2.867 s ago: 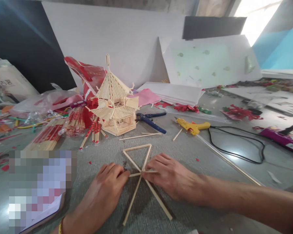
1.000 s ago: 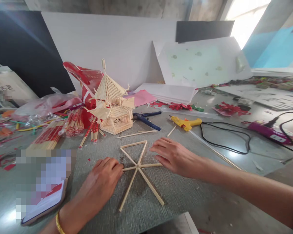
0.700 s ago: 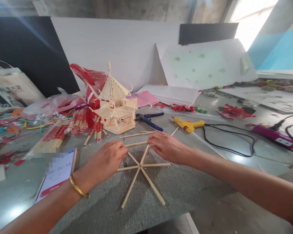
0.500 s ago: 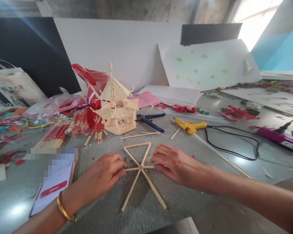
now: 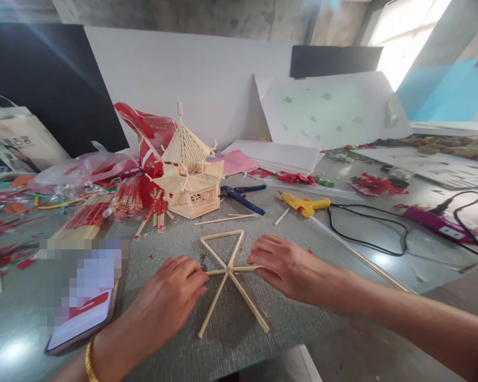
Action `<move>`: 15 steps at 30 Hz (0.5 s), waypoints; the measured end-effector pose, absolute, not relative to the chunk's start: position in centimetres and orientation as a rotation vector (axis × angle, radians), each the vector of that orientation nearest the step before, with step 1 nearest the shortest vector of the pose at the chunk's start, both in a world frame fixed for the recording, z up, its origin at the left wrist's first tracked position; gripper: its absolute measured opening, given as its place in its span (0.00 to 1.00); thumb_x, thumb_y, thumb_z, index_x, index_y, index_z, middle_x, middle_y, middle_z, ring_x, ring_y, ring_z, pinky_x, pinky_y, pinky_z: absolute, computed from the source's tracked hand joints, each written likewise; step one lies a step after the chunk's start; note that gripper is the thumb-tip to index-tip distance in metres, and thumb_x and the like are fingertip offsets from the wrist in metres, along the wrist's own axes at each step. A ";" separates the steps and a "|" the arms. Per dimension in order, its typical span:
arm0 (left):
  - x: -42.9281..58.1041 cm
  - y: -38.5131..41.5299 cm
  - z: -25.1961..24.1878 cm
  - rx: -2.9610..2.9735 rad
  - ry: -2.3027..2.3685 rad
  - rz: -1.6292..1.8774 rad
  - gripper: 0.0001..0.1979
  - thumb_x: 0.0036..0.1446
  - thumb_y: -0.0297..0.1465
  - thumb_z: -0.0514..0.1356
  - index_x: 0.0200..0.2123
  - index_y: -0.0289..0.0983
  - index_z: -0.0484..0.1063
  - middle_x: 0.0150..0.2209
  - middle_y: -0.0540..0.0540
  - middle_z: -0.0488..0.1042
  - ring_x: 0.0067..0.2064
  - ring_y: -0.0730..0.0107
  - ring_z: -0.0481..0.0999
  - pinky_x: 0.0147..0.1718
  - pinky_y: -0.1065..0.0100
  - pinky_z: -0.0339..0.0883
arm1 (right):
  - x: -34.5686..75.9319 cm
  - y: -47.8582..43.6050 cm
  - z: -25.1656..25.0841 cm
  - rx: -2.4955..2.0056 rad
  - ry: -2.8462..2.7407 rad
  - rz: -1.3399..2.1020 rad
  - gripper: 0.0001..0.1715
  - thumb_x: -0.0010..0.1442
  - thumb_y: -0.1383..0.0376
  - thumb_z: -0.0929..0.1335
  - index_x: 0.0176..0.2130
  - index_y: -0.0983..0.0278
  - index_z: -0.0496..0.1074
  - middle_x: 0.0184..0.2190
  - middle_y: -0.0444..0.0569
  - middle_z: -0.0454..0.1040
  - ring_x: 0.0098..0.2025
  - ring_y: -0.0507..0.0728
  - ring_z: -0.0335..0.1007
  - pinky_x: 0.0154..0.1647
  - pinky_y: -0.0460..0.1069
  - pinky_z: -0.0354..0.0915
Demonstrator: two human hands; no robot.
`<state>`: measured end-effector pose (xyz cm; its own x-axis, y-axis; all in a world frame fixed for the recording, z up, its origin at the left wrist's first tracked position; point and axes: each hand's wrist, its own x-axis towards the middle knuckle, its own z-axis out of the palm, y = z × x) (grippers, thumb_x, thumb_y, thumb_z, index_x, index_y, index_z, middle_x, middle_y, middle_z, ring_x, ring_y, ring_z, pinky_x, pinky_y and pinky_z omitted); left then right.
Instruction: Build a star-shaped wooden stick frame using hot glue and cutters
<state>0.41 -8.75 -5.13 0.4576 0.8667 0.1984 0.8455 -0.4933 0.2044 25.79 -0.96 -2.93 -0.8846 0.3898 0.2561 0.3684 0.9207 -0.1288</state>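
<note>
A star-shaped frame of wooden sticks (image 5: pixel 248 302) lies flat on the table, its spokes meeting at one centre. A short crosspiece joins two far spokes into a triangle. My left hand (image 5: pixel 179 286) is closed on the outer end of the left spoke, my right hand (image 5: pixel 273 268) on the outer end of the right spoke; the fingers cover both ends. Behind the frame stands a pagoda model (image 5: pixel 193 175) built of the same pale sticks. Loose sticks (image 5: pixel 225 219) lie between the model and the frame.
Blue pliers (image 5: pixel 242 199) sit beside the model. A yellow glue gun (image 5: pixel 305 204) lies at right, its cord near a purple power strip (image 5: pixel 438 223). At left are a phone (image 5: pixel 87 302) and bundled chopsticks (image 5: pixel 85 217). The table's front edge runs close below the frame.
The view has shifted slightly. My left hand has turned a little and its fingers are more curled at the left spoke. My right hand stays by the right spoke.
</note>
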 end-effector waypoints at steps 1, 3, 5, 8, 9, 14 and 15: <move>0.6 -9.3 -5.3 2.571 1.546 0.426 0.09 0.64 0.28 0.51 0.33 0.39 0.70 0.33 0.49 0.70 0.36 0.67 0.70 0.38 0.63 0.63 | 25.9 -1.4 -3.1 -0.569 -2.804 0.104 0.12 0.64 0.70 0.59 0.33 0.67 0.69 0.32 0.49 0.68 0.35 0.53 0.62 0.38 0.49 0.61; 0.9 -10.4 -5.8 2.472 1.601 0.404 0.10 0.63 0.32 0.53 0.30 0.38 0.69 0.31 0.49 0.70 0.34 0.66 0.70 0.34 0.65 0.63 | 25.9 -2.5 -3.6 -0.575 -2.814 0.102 0.14 0.64 0.68 0.59 0.30 0.66 0.68 0.29 0.48 0.67 0.32 0.52 0.61 0.35 0.48 0.60; 1.5 -11.5 -6.3 2.413 1.674 0.359 0.10 0.61 0.35 0.56 0.28 0.38 0.68 0.29 0.49 0.70 0.32 0.65 0.71 0.30 0.66 0.62 | 25.7 -3.7 -4.4 -0.605 -2.823 0.115 0.14 0.64 0.67 0.59 0.28 0.66 0.67 0.27 0.48 0.67 0.30 0.52 0.60 0.33 0.48 0.59; 2.3 -12.4 -7.1 2.428 1.757 0.316 0.10 0.60 0.34 0.56 0.26 0.38 0.66 0.27 0.49 0.70 0.30 0.65 0.71 0.27 0.67 0.61 | 25.3 -5.2 -5.5 -0.684 -2.808 0.145 0.12 0.62 0.65 0.61 0.28 0.66 0.66 0.28 0.48 0.68 0.30 0.52 0.61 0.32 0.48 0.60; 2.6 -12.5 -7.3 2.436 1.785 0.319 0.10 0.60 0.33 0.55 0.27 0.38 0.66 0.27 0.49 0.70 0.30 0.66 0.71 0.27 0.67 0.61 | 25.2 -5.5 -5.7 -0.703 -2.792 0.150 0.12 0.62 0.65 0.61 0.27 0.66 0.66 0.28 0.48 0.69 0.30 0.52 0.62 0.32 0.48 0.60; 3.3 -12.5 -7.6 2.394 1.892 0.338 0.10 0.61 0.31 0.52 0.26 0.39 0.65 0.26 0.49 0.71 0.28 0.66 0.72 0.26 0.67 0.61 | 25.2 -5.0 -5.3 -0.708 -2.759 0.134 0.14 0.64 0.65 0.60 0.28 0.66 0.66 0.28 0.48 0.68 0.31 0.52 0.62 0.33 0.48 0.60; 3.4 -12.5 -7.6 2.386 1.903 0.339 0.11 0.61 0.31 0.52 0.26 0.39 0.65 0.25 0.49 0.71 0.27 0.66 0.72 0.25 0.68 0.60 | 25.3 -4.5 -5.0 -0.696 -2.755 0.111 0.14 0.64 0.65 0.59 0.29 0.66 0.67 0.29 0.48 0.68 0.32 0.53 0.62 0.34 0.48 0.60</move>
<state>3.44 -12.51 -7.56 0.2087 0.9696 0.1278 0.9539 -0.2307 0.1918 25.32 -4.46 -5.00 -0.8390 0.4752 0.2652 0.4522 0.8799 -0.1459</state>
